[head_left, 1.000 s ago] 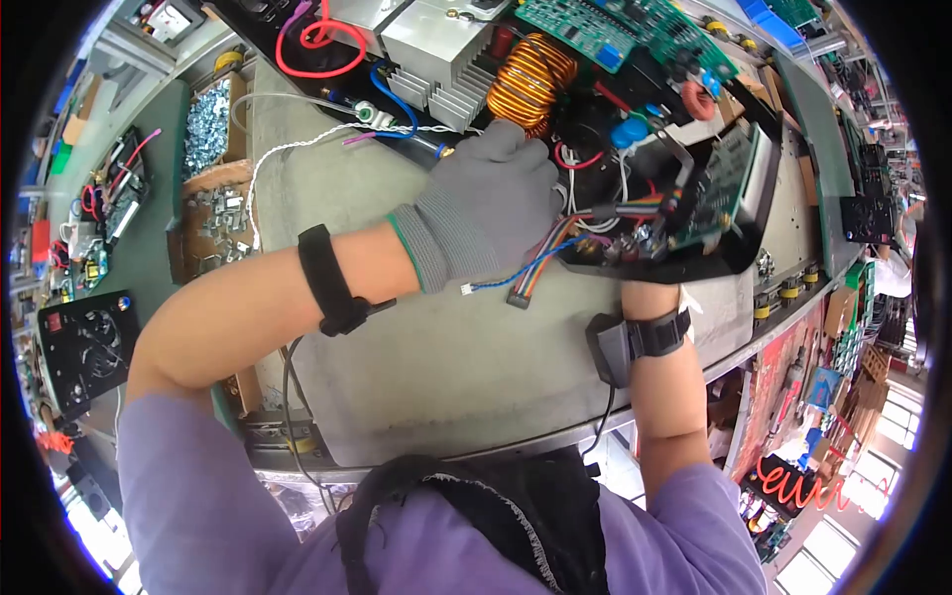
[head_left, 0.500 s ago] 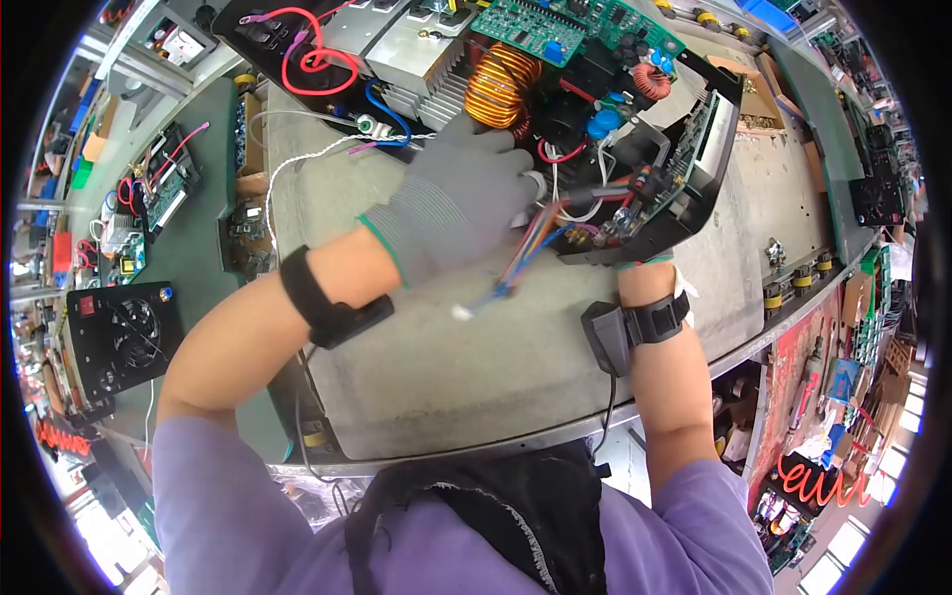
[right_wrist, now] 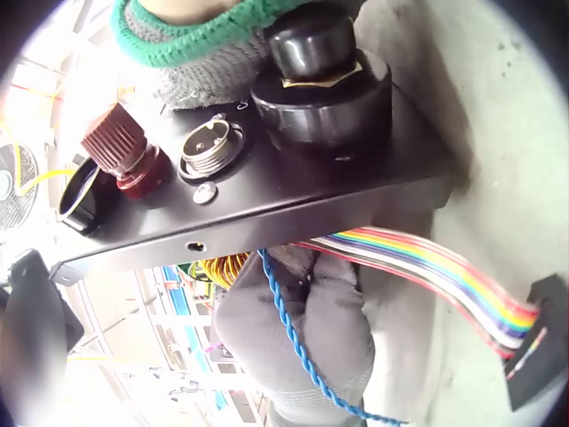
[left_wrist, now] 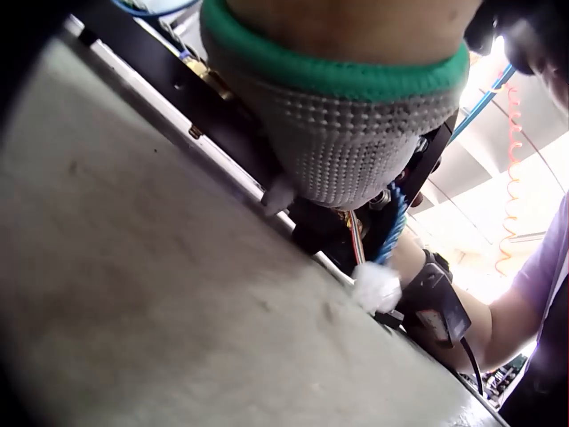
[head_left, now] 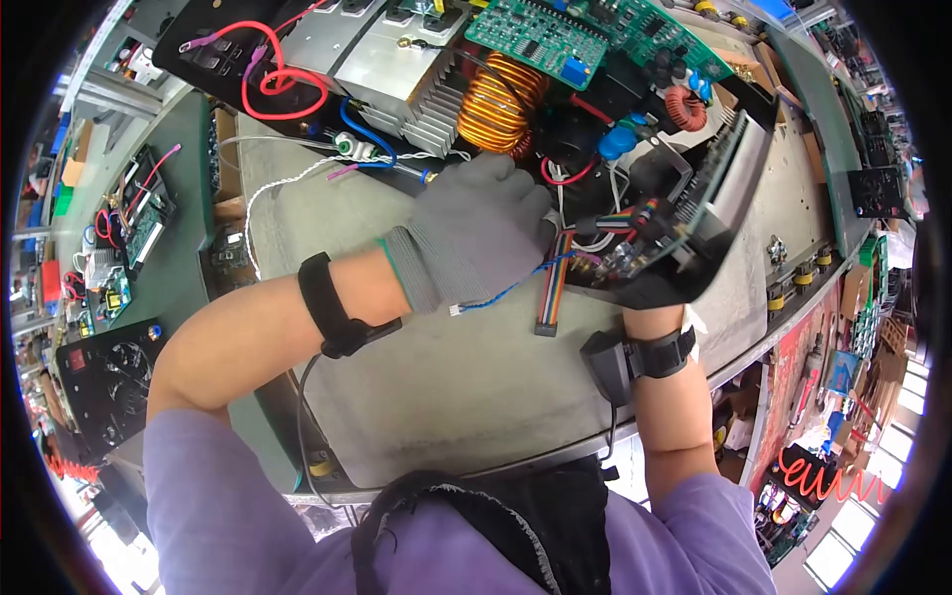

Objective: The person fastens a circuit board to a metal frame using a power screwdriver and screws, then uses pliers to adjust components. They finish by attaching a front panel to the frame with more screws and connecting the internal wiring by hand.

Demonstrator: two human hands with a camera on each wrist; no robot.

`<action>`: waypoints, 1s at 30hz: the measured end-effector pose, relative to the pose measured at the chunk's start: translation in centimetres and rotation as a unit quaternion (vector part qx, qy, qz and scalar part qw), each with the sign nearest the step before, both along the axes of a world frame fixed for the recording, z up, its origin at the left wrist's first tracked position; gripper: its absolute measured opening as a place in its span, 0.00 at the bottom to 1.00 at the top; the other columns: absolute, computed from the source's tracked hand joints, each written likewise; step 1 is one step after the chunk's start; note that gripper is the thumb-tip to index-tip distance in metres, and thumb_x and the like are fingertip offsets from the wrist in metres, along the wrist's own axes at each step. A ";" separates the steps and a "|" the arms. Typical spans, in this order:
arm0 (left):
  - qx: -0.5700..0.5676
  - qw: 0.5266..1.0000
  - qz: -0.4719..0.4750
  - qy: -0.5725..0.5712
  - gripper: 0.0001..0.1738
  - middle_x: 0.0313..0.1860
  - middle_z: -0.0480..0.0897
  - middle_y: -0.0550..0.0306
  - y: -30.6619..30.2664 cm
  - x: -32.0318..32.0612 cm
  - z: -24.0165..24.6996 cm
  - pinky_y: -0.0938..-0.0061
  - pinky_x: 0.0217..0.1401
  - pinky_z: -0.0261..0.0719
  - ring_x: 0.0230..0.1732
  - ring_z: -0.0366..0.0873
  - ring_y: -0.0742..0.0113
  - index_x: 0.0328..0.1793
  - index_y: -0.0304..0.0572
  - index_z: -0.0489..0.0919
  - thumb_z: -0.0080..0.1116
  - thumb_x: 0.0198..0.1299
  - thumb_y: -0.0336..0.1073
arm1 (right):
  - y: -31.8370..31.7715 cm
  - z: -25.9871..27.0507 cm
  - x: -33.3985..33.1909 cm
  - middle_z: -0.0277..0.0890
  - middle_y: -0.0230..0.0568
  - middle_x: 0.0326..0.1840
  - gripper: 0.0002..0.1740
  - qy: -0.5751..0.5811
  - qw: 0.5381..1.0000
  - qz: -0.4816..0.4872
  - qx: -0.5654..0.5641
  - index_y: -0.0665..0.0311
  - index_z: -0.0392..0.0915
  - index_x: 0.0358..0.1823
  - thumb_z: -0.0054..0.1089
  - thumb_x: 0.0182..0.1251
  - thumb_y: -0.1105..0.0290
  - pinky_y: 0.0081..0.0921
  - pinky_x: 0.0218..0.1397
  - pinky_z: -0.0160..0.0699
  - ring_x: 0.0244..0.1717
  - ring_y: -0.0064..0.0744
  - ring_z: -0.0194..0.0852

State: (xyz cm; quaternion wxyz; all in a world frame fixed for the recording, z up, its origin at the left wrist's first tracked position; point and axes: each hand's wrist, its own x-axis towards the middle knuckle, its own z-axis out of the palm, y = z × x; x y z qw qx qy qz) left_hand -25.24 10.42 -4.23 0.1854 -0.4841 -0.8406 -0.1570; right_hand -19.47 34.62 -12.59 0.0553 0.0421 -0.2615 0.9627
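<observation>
My left hand [head_left: 481, 228], in a grey knit glove, is at the near edge of an open black electronics chassis, just below a copper-wound coil [head_left: 501, 104]. Its fingers bend inward there; what lies between them is hidden, so I cannot tell its grasp. A blue twisted wire [right_wrist: 298, 351] crosses before this hand, and a rainbow ribbon cable [head_left: 552, 283] hangs beside it. The gloved right hand [right_wrist: 213, 80] is against the outer face of the tilted black panel [right_wrist: 302, 191], its fingers hidden. That panel bears a brown knob [right_wrist: 116, 142], a round metal connector [right_wrist: 211, 147] and a black round fitting [right_wrist: 320, 102].
Finned heatsinks [head_left: 436, 119] and green circuit boards [head_left: 540, 40] fill the chassis beyond the left hand. A white twisted wire [head_left: 297, 177] trails left over the grey work surface [head_left: 436, 397]. Another part-built unit [head_left: 124, 248] stands on the green bench at left.
The ribbon cable and blue wire swung, blurred half a second ago, and now hang steadier. The tilted panel has shifted rightward. My left hand stays at the chassis edge.
</observation>
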 end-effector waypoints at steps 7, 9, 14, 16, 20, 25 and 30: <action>-0.013 0.999 -0.018 0.048 0.08 0.25 0.74 0.64 -0.2 0.0 0.5 0.72 0.38 0.73 0.32 0.75 0.67 0.20 0.49 0.77 0.60 0.36 0.42 | -0.3 1.1 -0.3 0.76 0.51 0.53 0.32 0.001 0.999 -0.011 0.033 0.66 0.64 0.67 0.38 0.75 0.48 0.36 0.44 0.87 0.44 0.43 0.82; -0.025 0.999 -0.014 0.044 0.08 0.25 0.73 0.64 0.0 0.0 1.0 0.72 0.39 0.73 0.33 0.75 0.66 0.21 0.50 0.77 0.60 0.38 0.42 | -0.5 1.8 -1.0 0.76 0.50 0.53 0.31 0.006 0.999 -0.020 0.049 0.66 0.64 0.67 0.38 0.75 0.48 0.35 0.44 0.87 0.44 0.42 0.82; 0.057 0.992 -0.098 -0.056 0.12 0.34 0.79 0.61 -1.2 0.4 3.0 0.75 0.43 0.73 0.40 0.78 0.64 0.32 0.46 0.82 0.61 0.48 0.45 | -1.9 3.9 -3.4 0.76 0.49 0.51 0.30 0.015 0.994 -0.036 0.104 0.65 0.65 0.66 0.38 0.75 0.49 0.34 0.43 0.86 0.43 0.39 0.81; 0.005 0.985 -0.108 -0.137 0.19 0.45 0.83 0.58 -2.2 0.6 5.2 0.73 0.50 0.76 0.46 0.81 0.64 0.45 0.42 0.84 0.59 0.59 0.49 | -2.6 4.6 -4.4 0.76 0.48 0.51 0.29 0.016 0.991 -0.044 0.126 0.65 0.65 0.66 0.38 0.75 0.50 0.33 0.43 0.86 0.43 0.38 0.81; 0.257 0.847 -0.142 -0.443 0.29 0.55 0.83 0.50 -3.5 -0.5 7.5 0.68 0.60 0.77 0.53 0.81 0.65 0.64 0.31 0.76 0.48 0.72 0.50 | -3.7 4.9 -6.3 0.76 0.46 0.50 0.28 0.010 0.985 -0.058 0.163 0.64 0.66 0.65 0.37 0.76 0.50 0.32 0.42 0.86 0.42 0.37 0.81; 0.342 0.898 0.142 -0.238 0.16 0.47 0.84 0.53 -7.2 -0.8 9.7 0.76 0.53 0.78 0.43 0.81 0.70 0.57 0.34 0.80 0.51 0.70 0.37 | -3.6 5.1 -6.4 0.77 0.44 0.49 0.27 -0.019 0.984 -0.079 0.158 0.64 0.66 0.65 0.37 0.76 0.51 0.30 0.41 0.86 0.41 0.34 0.81; 0.541 0.798 0.242 -0.104 0.21 0.46 0.82 0.54 -10.1 -2.5 9.1 0.76 0.53 0.76 0.44 0.78 0.72 0.60 0.31 0.77 0.49 0.72 0.42 | -2.1 5.2 -4.3 0.77 0.42 0.48 0.26 -0.127 0.960 -0.159 0.194 0.63 0.67 0.64 0.37 0.77 0.52 0.29 0.41 0.85 0.40 0.32 0.81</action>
